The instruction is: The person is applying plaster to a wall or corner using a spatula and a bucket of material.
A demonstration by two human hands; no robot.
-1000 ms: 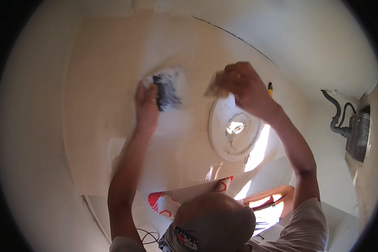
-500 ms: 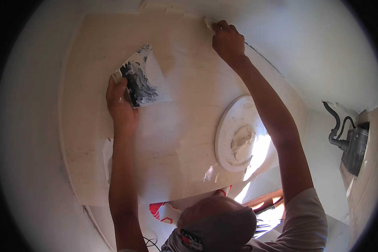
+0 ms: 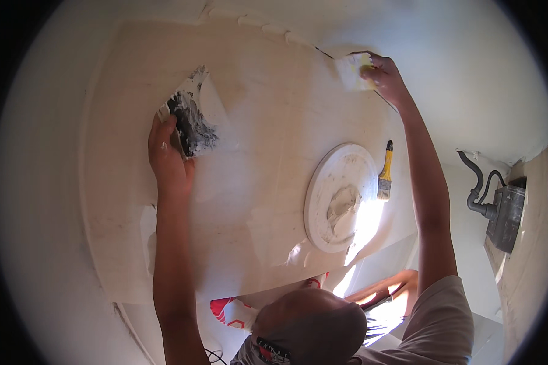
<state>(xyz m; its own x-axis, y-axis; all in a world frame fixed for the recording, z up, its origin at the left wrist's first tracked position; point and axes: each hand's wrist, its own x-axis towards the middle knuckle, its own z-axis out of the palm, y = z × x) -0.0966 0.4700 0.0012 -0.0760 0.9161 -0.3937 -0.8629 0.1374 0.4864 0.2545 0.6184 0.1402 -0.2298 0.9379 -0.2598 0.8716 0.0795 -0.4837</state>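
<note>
Left hand [image 3: 172,159] clasps the left edge of a pale, four-cornered flat plate smeared black and white [image 3: 195,121]; probably light, stiff, slick where coated. Best hold: cleaner edge. Right hand [image 3: 382,78] pinches a thin, whitish scraper [image 3: 349,72], blurred; likely flexible, gripped at its back. Below right hand: yellow-handled flat bristle brush [image 3: 386,173]; lower left of it, round white disc [image 3: 314,204] bearing lumpy beige paste [image 3: 343,205].

A grey cap [image 3: 329,325] with a dark, red-marked patch [image 3: 273,353] goes with a pale, apparently grey, short-sleeved shirt [image 3: 442,316].
</note>
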